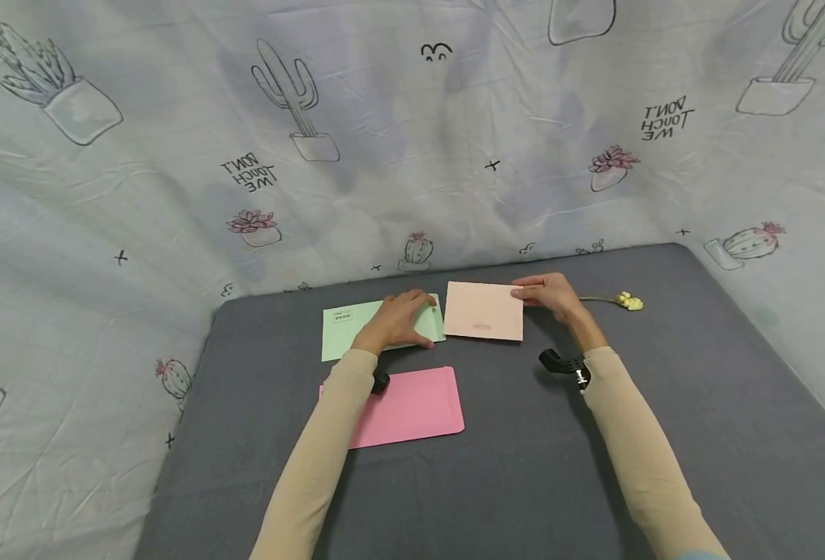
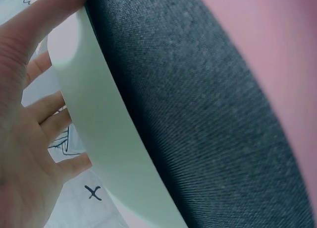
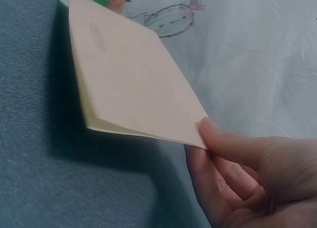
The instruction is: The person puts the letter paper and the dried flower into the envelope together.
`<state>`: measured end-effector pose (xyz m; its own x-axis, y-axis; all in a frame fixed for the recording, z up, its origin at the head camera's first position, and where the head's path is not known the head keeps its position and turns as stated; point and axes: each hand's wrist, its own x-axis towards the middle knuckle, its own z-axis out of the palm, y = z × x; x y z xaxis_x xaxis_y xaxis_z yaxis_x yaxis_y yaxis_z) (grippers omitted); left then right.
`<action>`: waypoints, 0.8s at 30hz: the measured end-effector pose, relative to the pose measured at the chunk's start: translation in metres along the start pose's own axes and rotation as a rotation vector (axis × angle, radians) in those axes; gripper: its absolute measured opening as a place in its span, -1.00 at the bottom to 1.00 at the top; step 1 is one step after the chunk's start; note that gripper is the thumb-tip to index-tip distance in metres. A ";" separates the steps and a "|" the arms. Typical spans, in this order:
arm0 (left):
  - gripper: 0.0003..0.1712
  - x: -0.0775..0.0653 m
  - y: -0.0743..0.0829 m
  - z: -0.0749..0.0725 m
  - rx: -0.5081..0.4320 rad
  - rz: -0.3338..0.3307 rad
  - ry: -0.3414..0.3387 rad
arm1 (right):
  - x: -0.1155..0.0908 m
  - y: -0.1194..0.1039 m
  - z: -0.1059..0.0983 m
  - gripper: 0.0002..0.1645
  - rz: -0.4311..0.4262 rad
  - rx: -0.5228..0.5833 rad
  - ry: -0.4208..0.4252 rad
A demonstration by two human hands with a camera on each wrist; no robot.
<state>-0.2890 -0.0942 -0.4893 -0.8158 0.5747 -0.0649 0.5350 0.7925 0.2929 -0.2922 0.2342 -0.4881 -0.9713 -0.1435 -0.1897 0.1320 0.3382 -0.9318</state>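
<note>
A light green envelope with a small printed box lies at the far middle of the table. My left hand holds it across its right part, thumb at the near edge and fingers at the far edge; in the left wrist view the fingertips meet the edge of the green envelope. My right hand pinches the far right corner of a peach folded card. In the right wrist view the card is raised over the table, tilted, its layers slightly parted, its left end near the green envelope.
A pink envelope lies on the grey table nearer to me, partly under the left forearm. To the right of my right hand lies a thin stem with yellow flowers. A cactus-print curtain hangs behind the table.
</note>
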 end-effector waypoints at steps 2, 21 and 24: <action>-0.09 0.000 0.000 0.000 -0.003 0.004 -0.005 | 0.002 0.002 0.004 -0.51 0.000 -0.001 -0.001; -0.07 0.000 -0.001 -0.002 -0.020 -0.004 -0.038 | 0.019 0.004 0.029 -0.56 0.004 -0.001 0.012; -0.07 0.001 -0.002 -0.004 -0.022 -0.005 -0.045 | 0.022 0.003 0.031 -0.56 0.004 0.000 0.016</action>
<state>-0.2917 -0.0966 -0.4859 -0.8076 0.5796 -0.1089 0.5254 0.7911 0.3132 -0.3068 0.2033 -0.5045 -0.9738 -0.1268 -0.1888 0.1364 0.3385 -0.9310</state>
